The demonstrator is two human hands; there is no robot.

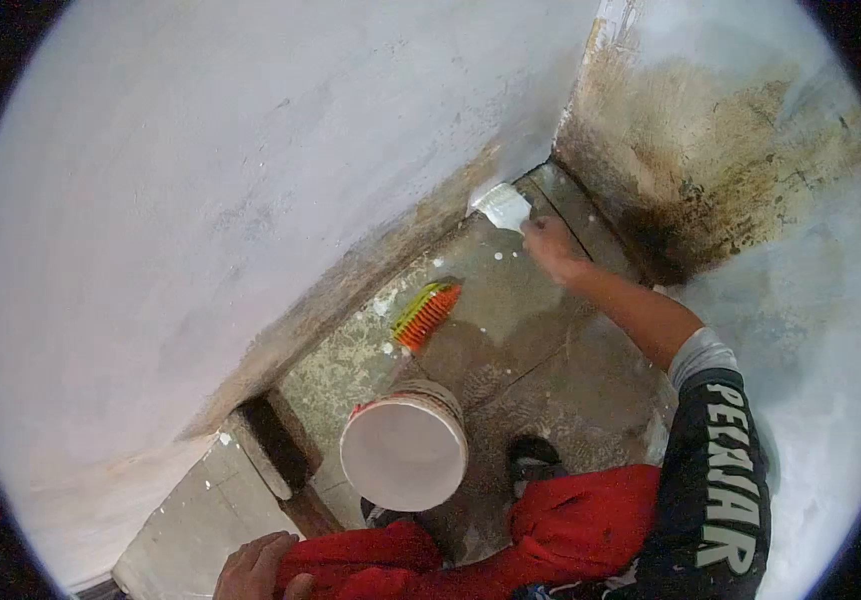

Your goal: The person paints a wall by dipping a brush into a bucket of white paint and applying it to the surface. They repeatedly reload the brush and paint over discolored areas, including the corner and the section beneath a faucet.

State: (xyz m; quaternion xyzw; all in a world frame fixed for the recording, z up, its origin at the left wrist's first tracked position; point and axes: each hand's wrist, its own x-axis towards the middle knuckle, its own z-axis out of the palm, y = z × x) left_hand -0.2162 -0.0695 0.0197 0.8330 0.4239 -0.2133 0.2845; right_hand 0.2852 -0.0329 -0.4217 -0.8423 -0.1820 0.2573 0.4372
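Note:
My right hand (550, 247) reaches to the foot of the left wall, close to the corner. Its fingers are closed on a flat white tool with a broad end (503, 208), which touches the floor and wall edge; whether it is a brush or a scraper I cannot make out. My left hand (258, 567) lies on my knee at the bottom, fingers stretched out and holding nothing. Between my legs and the wall stands a white bucket (405, 455), its visible inside pale. Beyond it lies a scrub brush with orange bristles and a yellow-green body (427, 315).
A brown-stained wall (720, 170) meets the pale left wall (280, 180) at the corner. White drops dot the tiled floor (540, 330). A raised ledge with a dark recess (275, 440) is at lower left. My shoe (533, 455) is beside the bucket.

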